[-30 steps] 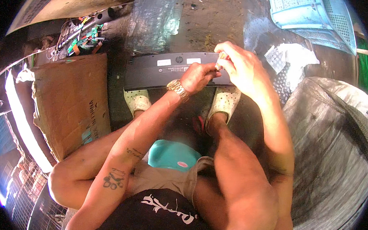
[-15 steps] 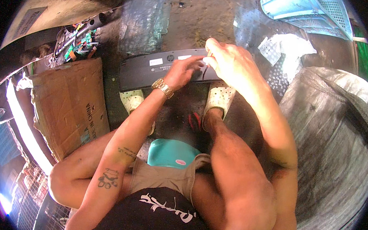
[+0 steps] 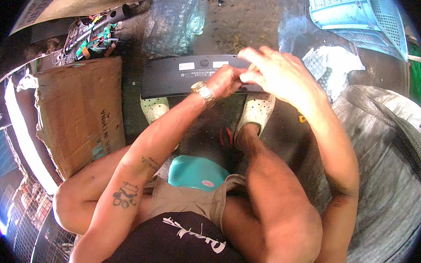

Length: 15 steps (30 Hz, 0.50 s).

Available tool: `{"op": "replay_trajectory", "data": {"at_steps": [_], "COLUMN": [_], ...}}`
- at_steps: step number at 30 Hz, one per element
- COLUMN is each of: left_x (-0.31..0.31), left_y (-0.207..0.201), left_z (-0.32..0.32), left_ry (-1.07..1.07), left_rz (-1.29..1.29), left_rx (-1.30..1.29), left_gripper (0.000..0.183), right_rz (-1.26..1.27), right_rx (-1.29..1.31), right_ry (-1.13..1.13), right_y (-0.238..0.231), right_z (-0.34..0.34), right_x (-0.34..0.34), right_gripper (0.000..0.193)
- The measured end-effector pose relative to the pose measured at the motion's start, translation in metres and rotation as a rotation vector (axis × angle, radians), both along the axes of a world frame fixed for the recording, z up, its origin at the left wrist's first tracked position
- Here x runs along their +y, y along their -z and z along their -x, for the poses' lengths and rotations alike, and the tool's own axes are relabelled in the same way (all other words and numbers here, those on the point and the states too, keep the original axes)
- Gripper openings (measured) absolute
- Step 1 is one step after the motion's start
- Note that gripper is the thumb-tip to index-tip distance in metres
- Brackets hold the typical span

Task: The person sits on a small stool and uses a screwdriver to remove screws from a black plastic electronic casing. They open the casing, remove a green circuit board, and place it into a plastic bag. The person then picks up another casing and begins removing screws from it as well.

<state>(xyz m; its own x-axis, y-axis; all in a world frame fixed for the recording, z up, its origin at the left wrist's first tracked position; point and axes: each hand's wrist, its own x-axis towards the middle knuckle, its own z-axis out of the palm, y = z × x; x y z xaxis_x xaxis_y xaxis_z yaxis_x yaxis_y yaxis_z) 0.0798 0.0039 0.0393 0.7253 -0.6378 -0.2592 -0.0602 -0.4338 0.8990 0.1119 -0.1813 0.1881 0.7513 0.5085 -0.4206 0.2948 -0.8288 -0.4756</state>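
A long dark, slightly curved panel (image 3: 171,81), like the back casing of a monitor, lies across the front of my feet, with white labels and a round emblem on it. My left hand (image 3: 225,82), a gold watch on its wrist, is closed over the panel's right half. From the right, my right hand (image 3: 283,77) meets it, fingers bent and thumb against the left fingertips. Whatever is between the fingers is too small or hidden to name. Strong glare washes out the right hand, and both hands cover the panel's right end.
A brown cardboard sheet (image 3: 84,114) stands at left, with a heap of green circuit scraps and cables (image 3: 98,40) behind it. Blue plastic crates (image 3: 347,17) sit at far right, near white bubble wrap (image 3: 332,66). A large grey woven sack (image 3: 375,190) fills the right side.
My left hand has moved right and closed up against my right hand. The right hand's fingers have shifted and loosened somewhat. The whole view has shifted slightly.
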Motion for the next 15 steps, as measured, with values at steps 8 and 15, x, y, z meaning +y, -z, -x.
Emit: {"op": "replay_trajectory", "data": {"at_steps": [8, 15], "left_x": [0.002, 0.003], "left_y": [0.003, -0.001], "left_z": [0.004, -0.003], "left_ry": [-0.048, -0.029], "left_rz": [0.1, 0.114], "left_rx": [-0.132, -0.15], "left_gripper": [0.018, 0.021], "right_rz": [-0.061, -0.062], "right_rx": [-0.287, -0.18], "right_ry": [-0.105, -0.163], "right_y": [-0.002, -0.008], "right_z": [-0.002, -0.009], "right_x": [0.008, 0.003], "right_gripper": [0.03, 0.02]}}
